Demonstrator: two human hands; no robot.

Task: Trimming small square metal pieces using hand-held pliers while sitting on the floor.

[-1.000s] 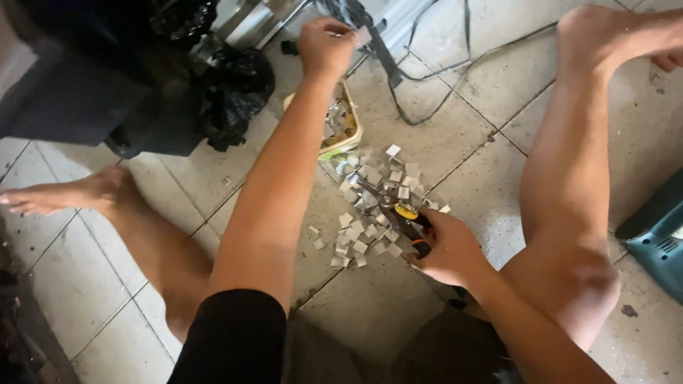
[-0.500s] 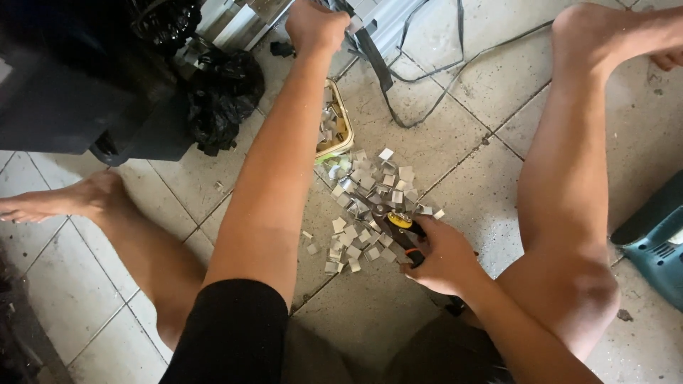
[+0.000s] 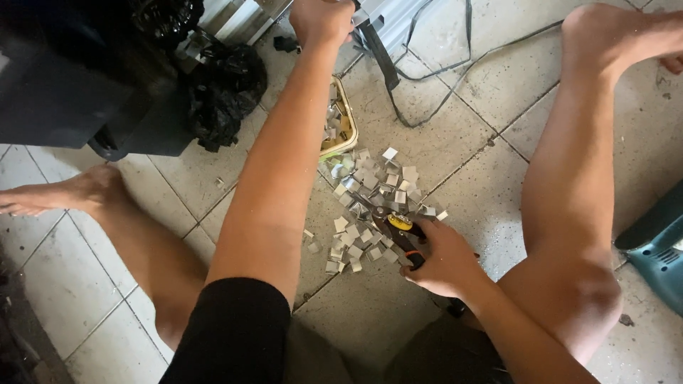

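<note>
- Tiled floor (image 3: 455, 128), the person seated on it.
- Left hand (image 3: 321, 20) reaches far forward, clenched on a metal strip (image 3: 380, 53).
- Right hand (image 3: 445, 262) grasps tin snips (image 3: 398, 231) resting on the pile.
- Cut metal squares (image 3: 370, 192) heaped beside a small tray (image 3: 346, 128).

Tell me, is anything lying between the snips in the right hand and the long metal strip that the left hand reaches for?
Yes. The pile of small cut metal pieces and a yellow tray lie on the tile floor between the snips in the right hand and the metal strip by the left hand.
</note>
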